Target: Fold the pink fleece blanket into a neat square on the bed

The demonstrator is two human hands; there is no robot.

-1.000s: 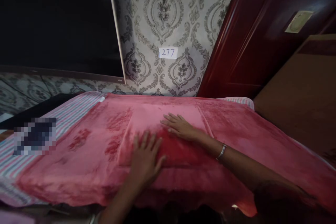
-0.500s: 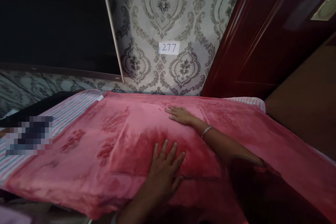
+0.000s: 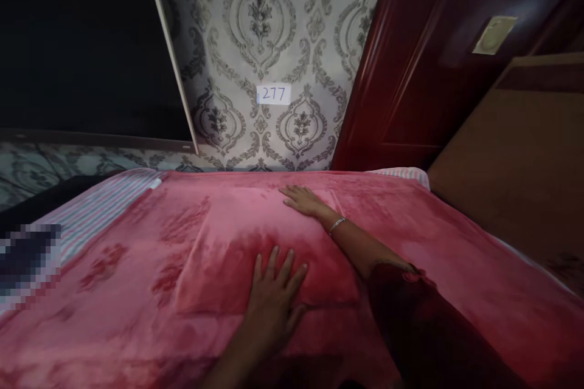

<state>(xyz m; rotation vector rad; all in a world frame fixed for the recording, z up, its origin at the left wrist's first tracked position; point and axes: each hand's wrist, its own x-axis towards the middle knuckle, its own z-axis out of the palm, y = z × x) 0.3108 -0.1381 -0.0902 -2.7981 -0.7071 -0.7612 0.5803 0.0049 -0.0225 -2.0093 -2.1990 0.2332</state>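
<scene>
Dim, faint glare on red panel [image 3: 438,67], edges perhaps soft

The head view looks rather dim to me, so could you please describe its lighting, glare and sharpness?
Head view: dim lighting; pale sheen on the dark red panel; left hand duller than the right hand; 277 label legible; pixelation masks part of the left edge.

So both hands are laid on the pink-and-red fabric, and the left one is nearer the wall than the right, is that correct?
Not quite: the right hand is nearer the wall, and the left hand is farther from it, as the head view shows. Both are indeed laid on the pink-and-red fabric.
</scene>
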